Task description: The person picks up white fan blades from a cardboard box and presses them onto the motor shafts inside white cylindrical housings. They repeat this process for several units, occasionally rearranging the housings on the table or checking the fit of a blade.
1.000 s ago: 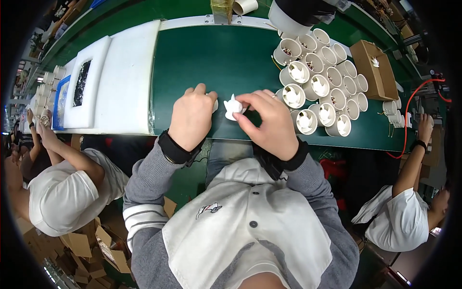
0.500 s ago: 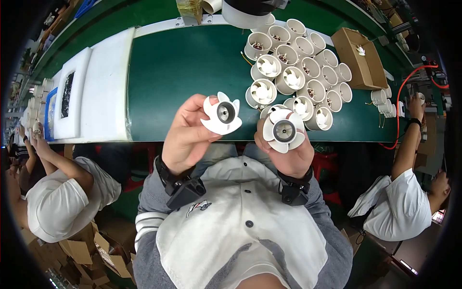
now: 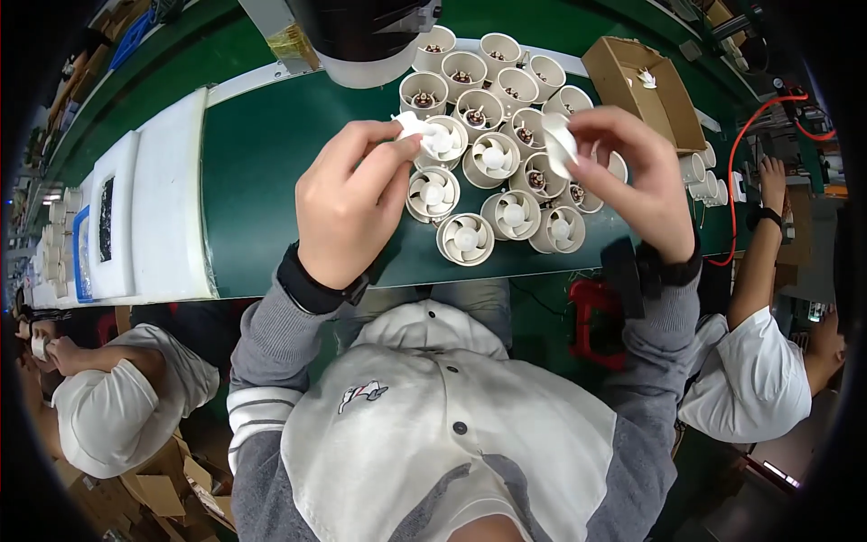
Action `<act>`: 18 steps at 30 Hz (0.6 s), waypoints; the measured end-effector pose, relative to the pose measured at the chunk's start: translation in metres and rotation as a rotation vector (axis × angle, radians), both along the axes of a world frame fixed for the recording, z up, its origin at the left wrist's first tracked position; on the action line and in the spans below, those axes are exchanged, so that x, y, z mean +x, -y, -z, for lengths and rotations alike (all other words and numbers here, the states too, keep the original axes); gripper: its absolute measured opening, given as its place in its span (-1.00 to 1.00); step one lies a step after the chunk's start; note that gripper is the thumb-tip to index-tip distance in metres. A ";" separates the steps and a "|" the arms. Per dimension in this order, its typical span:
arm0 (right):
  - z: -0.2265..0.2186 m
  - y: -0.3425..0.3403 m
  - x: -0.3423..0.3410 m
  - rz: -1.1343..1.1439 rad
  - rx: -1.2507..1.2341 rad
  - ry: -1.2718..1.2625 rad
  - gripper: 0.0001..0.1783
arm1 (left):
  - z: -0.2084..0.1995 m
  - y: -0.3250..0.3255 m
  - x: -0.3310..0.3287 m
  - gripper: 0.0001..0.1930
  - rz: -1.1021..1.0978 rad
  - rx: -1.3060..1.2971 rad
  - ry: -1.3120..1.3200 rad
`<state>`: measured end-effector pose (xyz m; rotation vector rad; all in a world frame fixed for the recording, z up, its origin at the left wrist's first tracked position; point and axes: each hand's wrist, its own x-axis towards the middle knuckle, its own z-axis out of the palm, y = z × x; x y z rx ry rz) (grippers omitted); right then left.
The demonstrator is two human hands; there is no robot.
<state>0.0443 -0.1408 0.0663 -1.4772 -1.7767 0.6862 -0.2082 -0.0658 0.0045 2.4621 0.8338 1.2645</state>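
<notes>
My left hand [image 3: 348,194] pinches a white fan impeller [image 3: 411,126] at the left edge of a cluster of round white fan housings [image 3: 474,110]. Between the fingers of my right hand [image 3: 637,176] is a second white impeller [image 3: 559,144], tilted on edge above the cluster's right side. Several housings in the near rows have impellers inside, such as the near one [image 3: 465,238]. Farther housings stand open-topped, with reddish-brown and metal parts showing inside. My fingers partly cover both held impellers, and my right hand hides some housings behind it.
A cardboard box [image 3: 623,86] holding a white impeller stands at the back right. Overhead, a dark cylindrical device [image 3: 361,41] hangs over the far edge. White foam sheets [image 3: 167,208] lie left. A red hose [image 3: 736,172] curves at right. Co-workers sit on both sides.
Both hands have gone from near my chest to over the housings, carrying the impellers and spreading apart. The impellers have turned, so their hub openings no longer face me. The whole view has shifted.
</notes>
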 end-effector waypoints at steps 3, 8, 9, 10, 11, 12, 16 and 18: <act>0.009 -0.046 0.000 -0.081 0.071 0.187 -0.72 | 0.014 0.000 -0.013 -0.75 -0.074 -0.183 0.017; 0.039 -0.083 0.007 -0.159 0.112 0.434 -0.72 | 0.041 -0.026 -0.068 -0.76 -0.156 -0.443 0.079; 0.043 -0.090 0.005 -0.179 0.076 0.447 -0.72 | 0.045 -0.035 -0.081 -0.77 -0.181 -0.513 0.136; 0.045 -0.095 0.003 -0.193 0.040 0.467 -0.73 | 0.044 -0.044 -0.087 -0.78 -0.199 -0.582 0.197; 0.047 -0.098 0.002 -0.202 0.004 0.485 -0.73 | 0.038 -0.054 -0.088 -0.78 -0.197 -0.576 0.193; 0.050 -0.103 0.002 -0.195 0.008 0.481 -0.73 | 0.030 -0.068 -0.087 -0.78 -0.183 -0.514 0.098; 0.059 -0.107 -0.002 -0.176 0.045 0.561 -0.75 | -0.004 -0.131 -0.060 -0.76 -0.030 -0.170 -0.202; 0.058 -0.109 -0.011 -0.170 0.026 0.610 -0.76 | 0.001 -0.178 -0.043 -0.75 0.224 0.114 -0.147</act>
